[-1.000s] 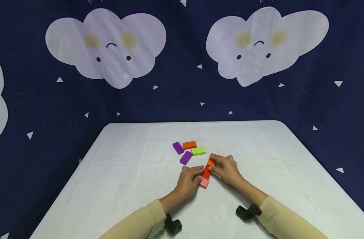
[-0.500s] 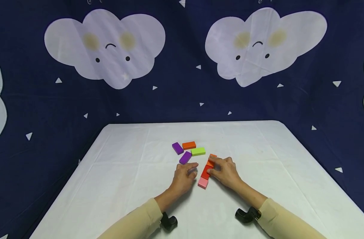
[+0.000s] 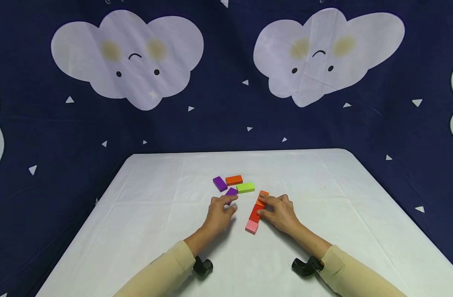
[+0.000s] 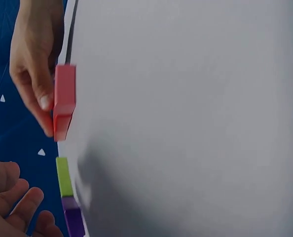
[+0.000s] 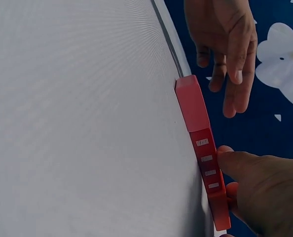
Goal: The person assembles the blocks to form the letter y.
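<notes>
Orange block (image 3: 261, 202), red block (image 3: 254, 213) and pink block (image 3: 251, 226) form a row between the hands, right beside right hand (image 3: 281, 213). Its thumb and index touch red and orange, grip unclear; left hand (image 3: 217, 214), fingers apart, reaches at nearer purple block (image 3: 231, 191), contact unclear

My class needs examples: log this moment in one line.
left grip: by nearer purple block; right grip: touching red block; pink block: against red block

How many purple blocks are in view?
2. One purple block lies left of the far orange block; the other purple block, partly hidden by the left hand, lies beside the green block.
</notes>
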`<state>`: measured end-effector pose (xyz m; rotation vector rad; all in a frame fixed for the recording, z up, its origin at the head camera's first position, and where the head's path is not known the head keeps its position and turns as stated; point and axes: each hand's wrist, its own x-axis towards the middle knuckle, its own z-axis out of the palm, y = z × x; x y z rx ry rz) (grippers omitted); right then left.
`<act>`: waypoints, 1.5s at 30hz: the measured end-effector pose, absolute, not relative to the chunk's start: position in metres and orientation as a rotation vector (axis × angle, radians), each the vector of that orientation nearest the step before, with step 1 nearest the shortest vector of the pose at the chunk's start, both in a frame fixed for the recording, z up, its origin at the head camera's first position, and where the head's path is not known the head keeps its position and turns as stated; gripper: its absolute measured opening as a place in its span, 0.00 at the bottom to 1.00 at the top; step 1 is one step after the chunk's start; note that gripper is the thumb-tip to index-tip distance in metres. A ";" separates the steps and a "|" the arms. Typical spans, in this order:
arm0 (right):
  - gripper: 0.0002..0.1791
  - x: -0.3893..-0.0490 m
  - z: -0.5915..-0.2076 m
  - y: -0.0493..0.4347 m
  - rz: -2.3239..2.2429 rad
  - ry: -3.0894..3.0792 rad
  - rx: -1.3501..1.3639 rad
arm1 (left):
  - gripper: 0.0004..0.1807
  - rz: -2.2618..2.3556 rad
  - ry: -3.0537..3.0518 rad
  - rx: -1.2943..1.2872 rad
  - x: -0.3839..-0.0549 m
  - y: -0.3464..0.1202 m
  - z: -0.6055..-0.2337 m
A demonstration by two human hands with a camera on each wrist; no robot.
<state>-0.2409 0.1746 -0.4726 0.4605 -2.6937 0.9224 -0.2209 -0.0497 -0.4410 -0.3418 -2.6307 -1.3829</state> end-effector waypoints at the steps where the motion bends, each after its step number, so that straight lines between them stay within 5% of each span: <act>1: 0.27 -0.241 -0.472 0.175 0.923 -2.698 0.460 | 0.17 -1.381 -2.629 -0.339 -0.223 -0.051 -0.440; 21: 0.27 -0.239 -0.466 0.172 0.880 -2.771 0.422 | 0.19 -1.326 -2.822 -0.297 -0.261 -0.082 -0.425; 45: 0.27 -0.239 -0.468 0.173 0.896 -2.765 0.413 | 0.30 -1.192 -2.847 -0.043 -0.269 -0.054 -0.447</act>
